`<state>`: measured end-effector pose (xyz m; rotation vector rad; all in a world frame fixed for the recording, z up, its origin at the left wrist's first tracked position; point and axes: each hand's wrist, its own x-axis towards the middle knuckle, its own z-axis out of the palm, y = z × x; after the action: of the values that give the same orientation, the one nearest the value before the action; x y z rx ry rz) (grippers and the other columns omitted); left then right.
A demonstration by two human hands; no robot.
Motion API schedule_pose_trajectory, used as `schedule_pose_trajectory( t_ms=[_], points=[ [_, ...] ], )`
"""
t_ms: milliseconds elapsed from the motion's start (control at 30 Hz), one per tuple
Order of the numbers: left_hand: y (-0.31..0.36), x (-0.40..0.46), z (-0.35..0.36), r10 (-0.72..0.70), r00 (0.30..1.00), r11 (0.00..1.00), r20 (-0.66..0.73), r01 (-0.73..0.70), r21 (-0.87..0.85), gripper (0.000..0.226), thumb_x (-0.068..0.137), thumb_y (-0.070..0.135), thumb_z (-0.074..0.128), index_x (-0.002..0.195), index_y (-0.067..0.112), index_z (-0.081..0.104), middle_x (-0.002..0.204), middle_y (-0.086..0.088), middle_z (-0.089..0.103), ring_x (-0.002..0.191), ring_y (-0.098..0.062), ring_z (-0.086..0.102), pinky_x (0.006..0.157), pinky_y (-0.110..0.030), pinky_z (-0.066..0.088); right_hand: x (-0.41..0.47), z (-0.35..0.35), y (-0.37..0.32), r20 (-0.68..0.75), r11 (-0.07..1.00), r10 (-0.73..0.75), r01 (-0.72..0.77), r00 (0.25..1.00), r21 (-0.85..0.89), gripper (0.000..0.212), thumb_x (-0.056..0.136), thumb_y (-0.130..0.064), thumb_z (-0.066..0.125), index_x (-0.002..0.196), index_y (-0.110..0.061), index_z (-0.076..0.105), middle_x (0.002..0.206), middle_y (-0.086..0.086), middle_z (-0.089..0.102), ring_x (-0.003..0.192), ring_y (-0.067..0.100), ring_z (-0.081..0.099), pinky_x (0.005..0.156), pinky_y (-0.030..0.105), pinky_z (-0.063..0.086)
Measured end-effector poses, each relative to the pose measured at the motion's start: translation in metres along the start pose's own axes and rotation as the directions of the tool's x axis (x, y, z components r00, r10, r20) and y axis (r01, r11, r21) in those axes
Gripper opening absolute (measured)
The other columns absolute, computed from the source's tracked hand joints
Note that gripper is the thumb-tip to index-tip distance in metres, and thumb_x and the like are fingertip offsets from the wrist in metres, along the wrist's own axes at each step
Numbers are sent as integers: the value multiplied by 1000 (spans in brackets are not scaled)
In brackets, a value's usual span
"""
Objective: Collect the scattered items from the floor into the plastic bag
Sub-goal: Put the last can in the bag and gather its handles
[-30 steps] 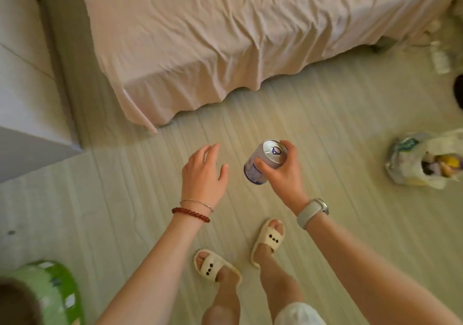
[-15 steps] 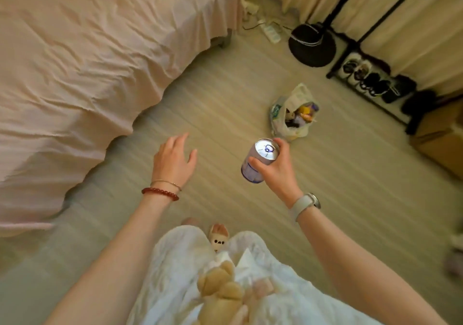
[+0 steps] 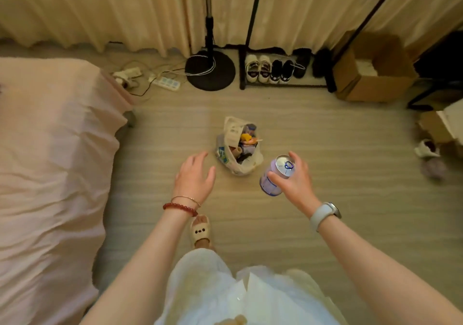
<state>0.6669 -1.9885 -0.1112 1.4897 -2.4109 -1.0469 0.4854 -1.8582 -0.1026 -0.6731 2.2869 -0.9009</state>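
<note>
- Right hand [image 3: 295, 182] grips a lilac can [image 3: 275, 177] (silver top upward), right of centre frame
- Left hand [image 3: 194, 178] spread, empty
- Plastic bag [image 3: 236, 146] lies on the floor [image 3: 325, 149] mid-frame, between both hands

Pale wood-look plank floor [image 3: 325, 129]. Pink-sheeted bed [image 3: 50, 162] along left edge. Beige pleated curtains [image 3: 100, 9] across far wall; black round-based stand [image 3: 210, 70], low black shoe rack [image 3: 280, 84], brown cardboard box [image 3: 370, 74], probably open. Dim warm light.
</note>
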Motion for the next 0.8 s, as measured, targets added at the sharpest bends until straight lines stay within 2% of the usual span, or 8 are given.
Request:
schedule_pose_trajectory(
  t_ms=[167, 333, 433, 500, 633, 800],
  points=[
    [0, 99, -19, 55, 988, 995, 144, -66, 71, 45, 91, 24, 49, 133, 10, 41, 130, -15, 49, 123, -28, 44, 106, -42, 35, 68, 15, -23, -79, 994, 100, -96, 992, 53, 67, 74, -21, 72, 131, -10, 38, 133, 8, 42, 119, 19, 45, 92, 20, 30],
    [16, 199, 7, 80, 955, 982, 287, -124, 140, 44, 91, 25, 48, 133, 10, 41, 134, -12, 48, 125, -26, 43, 105, -37, 35, 142, 25, -9, -119, 968, 245, -236, 962, 88, 67, 72, -24, 73, 128, -11, 40, 130, 6, 45, 119, 21, 45, 95, 25, 34],
    [18, 262, 44, 63, 938, 979, 341, -125, 163, 43, 91, 21, 49, 132, 8, 42, 133, -15, 48, 123, -28, 44, 104, -36, 34, 200, 40, 20, -116, 944, 327, -318, 938, 87, 68, 67, -27, 75, 125, -9, 44, 126, 8, 50, 117, 25, 47, 101, 35, 40],
    [14, 303, 76, 25, 931, 978, 364, -98, 183, 43, 90, 20, 50, 131, 7, 43, 131, -17, 49, 121, -29, 46, 101, -36, 36, 240, 56, 44, -99, 918, 393, -383, 914, 108, 67, 64, -27, 76, 121, -9, 46, 122, 9, 52, 113, 27, 49, 98, 40, 43],
    [-6, 382, 149, -25, 907, 977, 420, -67, 203, 44, 90, 17, 50, 132, 6, 41, 132, -18, 46, 120, -30, 46, 101, -36, 35, 315, 99, 103, -48, 869, 490, -484, 870, 106, 67, 65, -22, 75, 121, -5, 43, 122, 14, 50, 114, 32, 47, 97, 39, 41],
    [-51, 460, 243, -79, 866, 963, 494, -61, 261, 51, 90, 15, 51, 137, 6, 33, 139, -19, 36, 127, -31, 39, 105, -37, 31, 386, 163, 175, 115, 868, 496, -490, 860, -83, 67, 75, -23, 68, 131, -6, 35, 129, 15, 43, 121, 33, 39, 100, 33, 33]
  ],
)
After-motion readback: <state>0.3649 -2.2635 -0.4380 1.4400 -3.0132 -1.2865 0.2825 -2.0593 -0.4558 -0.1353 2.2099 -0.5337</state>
